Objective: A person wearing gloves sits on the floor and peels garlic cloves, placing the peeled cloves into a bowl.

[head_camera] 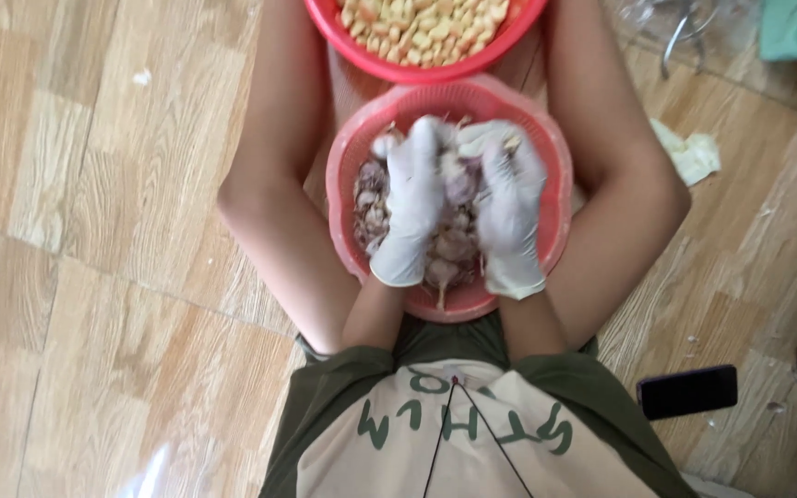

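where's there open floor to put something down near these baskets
Bare wood floor lies wide outside the left leg. Outside the right knee, floor runs between a crumpled cloth and a dark phone. It is crowded between the legs: pink basket, red basket, both hands.

Home setting, likely living-area floor: wood-pattern flooring (94, 277), person seated directly on it; dark phone (687, 391) lying on floor right of pink basket (557, 184); crumpled tissue (694, 155) nearby.
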